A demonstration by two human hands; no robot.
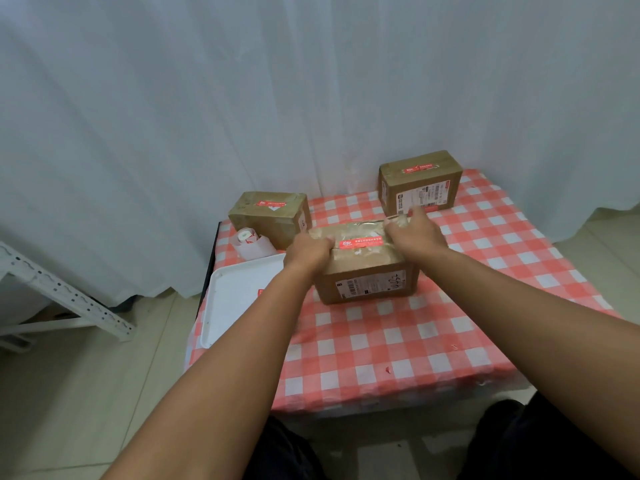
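Observation:
A brown cardboard parcel (367, 271) with a red sticker on top and a shipping label on its near side sits mid-table on the red-and-white checked cloth (415, 341). My left hand (308, 251) grips the parcel's top left edge, fingers curled over it. At the top right corner, my right hand (414, 232) pinches a strip of clear tape (398, 220) that is lifted off the parcel's far edge.
Two more taped parcels stand behind: one at the back left (270, 216), one at the back right (420, 183). A white tray (235, 299) lies at the table's left edge, with a roll of red-and-white stickers (247, 242) behind it. A white metal rack (62, 296) stands at left.

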